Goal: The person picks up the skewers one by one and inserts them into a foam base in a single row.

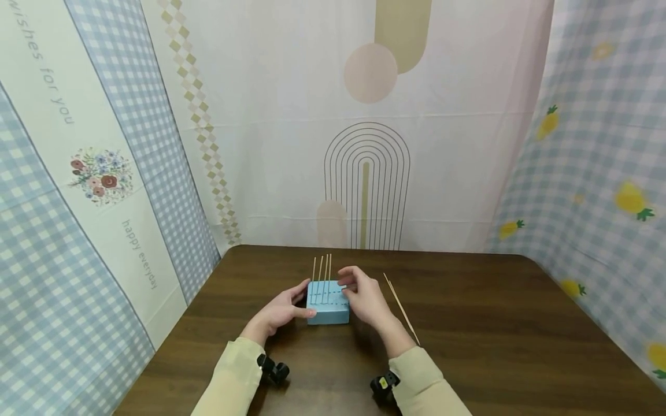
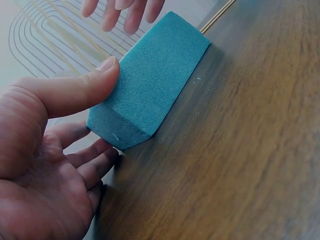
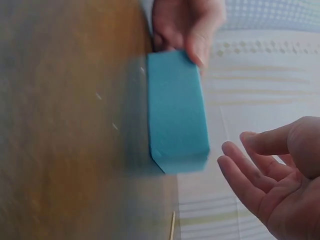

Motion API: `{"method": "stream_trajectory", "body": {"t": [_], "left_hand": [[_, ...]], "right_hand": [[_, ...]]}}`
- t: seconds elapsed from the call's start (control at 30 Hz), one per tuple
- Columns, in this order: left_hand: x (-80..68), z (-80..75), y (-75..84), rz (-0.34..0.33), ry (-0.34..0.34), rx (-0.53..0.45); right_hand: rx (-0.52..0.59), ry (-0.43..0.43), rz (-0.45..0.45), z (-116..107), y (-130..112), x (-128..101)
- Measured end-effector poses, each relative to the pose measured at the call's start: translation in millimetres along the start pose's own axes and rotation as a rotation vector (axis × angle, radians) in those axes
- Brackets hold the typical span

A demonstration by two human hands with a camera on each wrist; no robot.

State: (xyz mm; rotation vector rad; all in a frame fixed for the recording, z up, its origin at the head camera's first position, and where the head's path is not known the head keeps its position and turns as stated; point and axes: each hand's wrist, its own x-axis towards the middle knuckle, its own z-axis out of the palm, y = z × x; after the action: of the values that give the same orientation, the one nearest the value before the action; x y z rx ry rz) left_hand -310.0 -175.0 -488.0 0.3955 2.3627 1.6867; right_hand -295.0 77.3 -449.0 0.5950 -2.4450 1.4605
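Note:
A light-blue foam-like block [image 1: 328, 318] stands on the table, its top marked with rows of small holes or dashes. Several thin wooden sticks [image 1: 330, 266] rise upright from the left part of its top. My left hand [image 1: 278, 312] holds the block's left end, thumb on the near face and fingers around the far side, as the left wrist view also shows. Beside the block's right end hovers my right hand [image 1: 366, 297]. In the right wrist view its fingers [image 3: 245, 175] are loosely bent, apart from the block, with nothing between them.
To the right of my right hand, loose thin sticks [image 1: 401, 309] lie slantwise on the brown wooden table [image 1: 468, 323]; their exact number is hard to tell. Patterned cloths [image 1: 260, 144] hang behind the table and at both sides. Small pale crumbs [image 2: 199, 78] dot the tabletop near the block.

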Motion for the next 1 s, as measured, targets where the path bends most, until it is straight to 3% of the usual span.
{"method": "stream_trajectory", "body": {"t": [0.43, 0.7, 1.0], "left_hand": [[-2.6, -0.6, 1.0, -0.004, 0.0, 0.009], [-1.8, 1.7, 4.2, -0.012, 0.008, 0.004], [-1.7, 0.4, 3.6, -0.02, 0.008, -0.005]], "right_hand": [[-0.095, -0.187, 0.166, -64, 38, -3], [-0.107, -0.113, 0.256, -100, 62, -12], [-0.062, -0.09, 0.423, -112, 83, -23]]}}
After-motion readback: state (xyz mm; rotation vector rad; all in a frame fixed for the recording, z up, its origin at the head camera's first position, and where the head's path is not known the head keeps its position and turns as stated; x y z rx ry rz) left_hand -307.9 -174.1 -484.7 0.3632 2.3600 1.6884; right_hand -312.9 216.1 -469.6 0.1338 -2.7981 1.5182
